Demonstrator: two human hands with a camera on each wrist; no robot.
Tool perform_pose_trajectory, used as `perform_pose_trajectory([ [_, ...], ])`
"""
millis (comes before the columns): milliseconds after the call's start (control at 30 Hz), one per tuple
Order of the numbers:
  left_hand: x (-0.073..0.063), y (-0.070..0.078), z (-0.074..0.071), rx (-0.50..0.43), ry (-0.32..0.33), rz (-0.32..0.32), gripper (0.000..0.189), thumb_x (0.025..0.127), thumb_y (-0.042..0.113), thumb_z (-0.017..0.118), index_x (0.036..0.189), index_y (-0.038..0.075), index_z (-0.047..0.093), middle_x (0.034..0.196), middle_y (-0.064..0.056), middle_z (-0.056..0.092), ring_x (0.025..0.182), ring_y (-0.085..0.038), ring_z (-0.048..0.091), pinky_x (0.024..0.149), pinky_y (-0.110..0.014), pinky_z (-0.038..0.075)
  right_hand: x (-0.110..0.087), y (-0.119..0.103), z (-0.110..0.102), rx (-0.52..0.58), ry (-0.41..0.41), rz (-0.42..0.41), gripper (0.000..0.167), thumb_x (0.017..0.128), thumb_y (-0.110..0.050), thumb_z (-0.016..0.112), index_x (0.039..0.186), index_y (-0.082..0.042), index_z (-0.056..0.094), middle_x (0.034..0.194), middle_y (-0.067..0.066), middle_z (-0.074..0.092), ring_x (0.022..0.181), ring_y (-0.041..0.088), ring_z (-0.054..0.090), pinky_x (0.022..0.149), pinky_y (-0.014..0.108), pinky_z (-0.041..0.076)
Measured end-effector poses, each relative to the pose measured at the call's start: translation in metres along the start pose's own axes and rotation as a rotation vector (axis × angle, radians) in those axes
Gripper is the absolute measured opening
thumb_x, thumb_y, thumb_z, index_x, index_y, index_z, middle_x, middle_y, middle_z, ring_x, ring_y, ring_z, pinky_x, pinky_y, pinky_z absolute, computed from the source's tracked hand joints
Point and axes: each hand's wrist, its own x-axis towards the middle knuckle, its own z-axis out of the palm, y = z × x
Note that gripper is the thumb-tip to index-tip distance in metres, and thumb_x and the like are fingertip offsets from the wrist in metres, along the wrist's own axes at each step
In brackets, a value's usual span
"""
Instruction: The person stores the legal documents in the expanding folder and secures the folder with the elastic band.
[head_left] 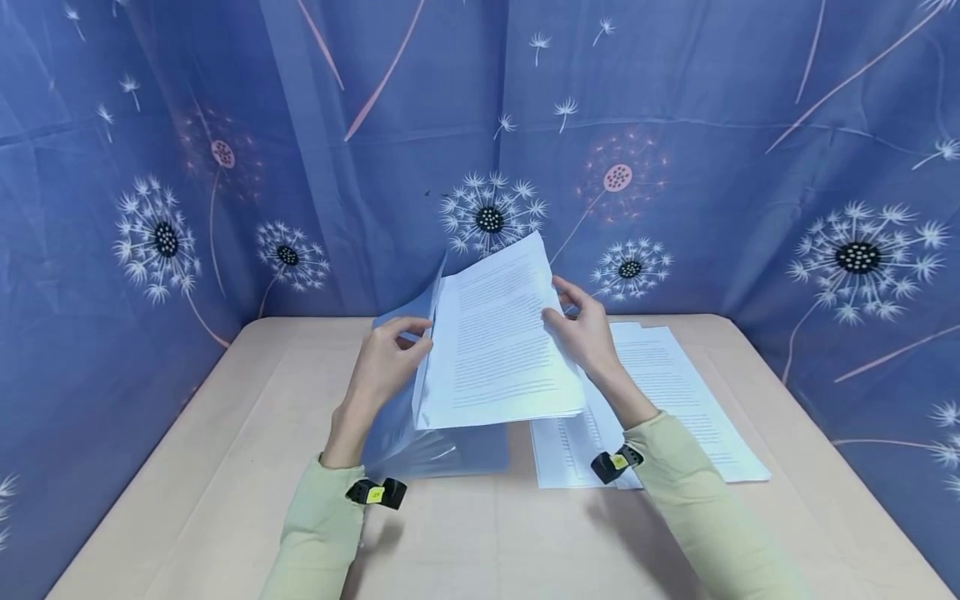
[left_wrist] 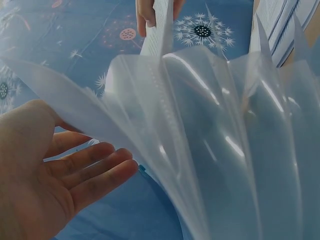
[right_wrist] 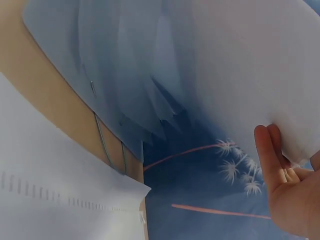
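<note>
A blue display book (head_left: 468,454) with clear plastic sleeves (left_wrist: 220,130) stands partly open on the table. Between the hands, a tilted stack of printed paper (head_left: 495,342) is raised, its left edge at a clear sleeve. My left hand (head_left: 384,360) pinches the sleeve's edge between thumb and forefinger, the other fingers loosely bent beside it. The right hand (head_left: 588,333) grips the paper's right edge, thumb on the printed face and fingers behind. In the right wrist view the paper's blank back (right_wrist: 250,60) shows. How far the paper sits inside the sleeve is hidden.
More printed sheets (head_left: 686,400) lie overlapping on the table at the right, partly under the right forearm. The pale tabletop (head_left: 465,542) extends toward the front. A blue dandelion-patterned curtain (head_left: 405,183) hangs behind and at both sides.
</note>
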Motion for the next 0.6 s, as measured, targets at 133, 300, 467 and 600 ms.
perform_pose_trajectory([
  [133, 0.001, -0.001, 0.0, 0.0, 0.004, 0.005, 0.033, 0.092, 0.021, 0.058, 0.121, 0.013, 0.071, 0.113, -0.009, 0.069, 0.089, -0.022, 0.069, 0.071, -0.038, 0.056, 0.0, -0.004, 0.006, -0.013, -0.024, -0.012, 0.06, 0.092, -0.015, 0.061, 0.149, -0.014, 0.046, 0.118, 0.016, 0.061, 0.075, 0.018, 0.063, 0.067, 0.023, 0.051],
  [300, 0.002, -0.001, 0.0, -0.002, 0.003, 0.004, 0.032, 0.091, 0.021, 0.058, 0.12, 0.014, 0.072, 0.112, -0.007, 0.069, 0.088, -0.021, 0.069, 0.07, -0.037, 0.056, 0.0, -0.008, 0.015, 0.016, -0.059, -0.008, 0.059, 0.093, -0.016, 0.061, 0.15, -0.013, 0.044, 0.124, 0.018, 0.057, 0.108, 0.035, 0.065, 0.091, 0.04, 0.055],
  [467, 0.001, -0.001, 0.0, -0.011, 0.0, 0.006, 0.033, 0.091, 0.021, 0.057, 0.12, 0.013, 0.072, 0.112, -0.006, 0.069, 0.088, -0.021, 0.069, 0.069, -0.036, 0.055, 0.001, -0.01, 0.023, 0.044, -0.089, -0.004, 0.059, 0.095, -0.017, 0.063, 0.15, -0.011, 0.043, 0.125, 0.019, 0.057, 0.118, 0.036, 0.061, 0.102, 0.044, 0.05],
  [600, 0.001, -0.001, 0.001, -0.009, 0.001, 0.016, 0.032, 0.092, 0.02, 0.057, 0.119, 0.014, 0.072, 0.112, -0.006, 0.069, 0.088, -0.021, 0.069, 0.07, -0.036, 0.055, 0.001, -0.009, 0.029, 0.063, -0.112, 0.011, 0.06, 0.096, -0.019, 0.064, 0.151, -0.011, 0.042, 0.126, 0.019, 0.058, 0.122, 0.035, 0.057, 0.106, 0.043, 0.047],
])
